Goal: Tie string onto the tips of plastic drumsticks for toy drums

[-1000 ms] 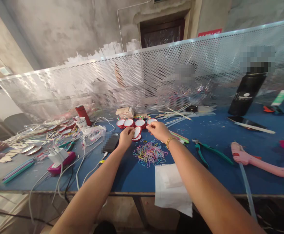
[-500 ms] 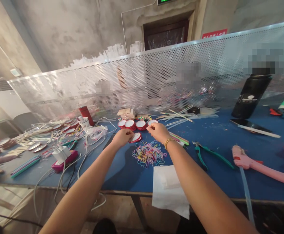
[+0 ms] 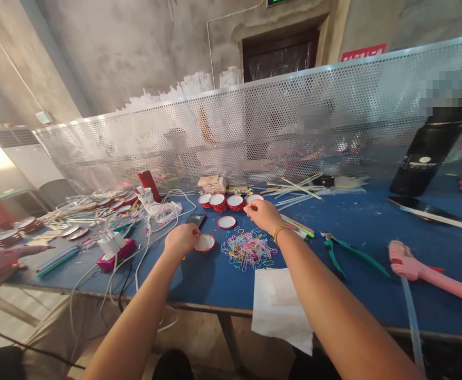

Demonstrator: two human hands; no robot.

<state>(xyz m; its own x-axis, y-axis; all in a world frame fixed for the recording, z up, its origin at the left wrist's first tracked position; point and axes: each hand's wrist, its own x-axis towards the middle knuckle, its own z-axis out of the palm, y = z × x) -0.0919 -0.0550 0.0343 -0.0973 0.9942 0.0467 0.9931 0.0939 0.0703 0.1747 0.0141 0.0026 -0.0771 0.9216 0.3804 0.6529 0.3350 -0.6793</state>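
Red-rimmed white dishes stand stacked at the back, seemingly the finished share; one loose dish lies before them, and the left hand pinches another dish by its rim, both apparently unfinished; the right hand's fingers are drawn together (holding what, if anything, I can't tell).

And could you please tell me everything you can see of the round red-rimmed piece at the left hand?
The round red-rimmed piece looks like a shallow disc, its pale face turned up; the material is unclear. The left hand pinches it at its left edge. It is over the blue table, left of the pile of colourful loops and nearer the camera than a similar single disc. I cannot tell whether it rests on the table or is held just above.
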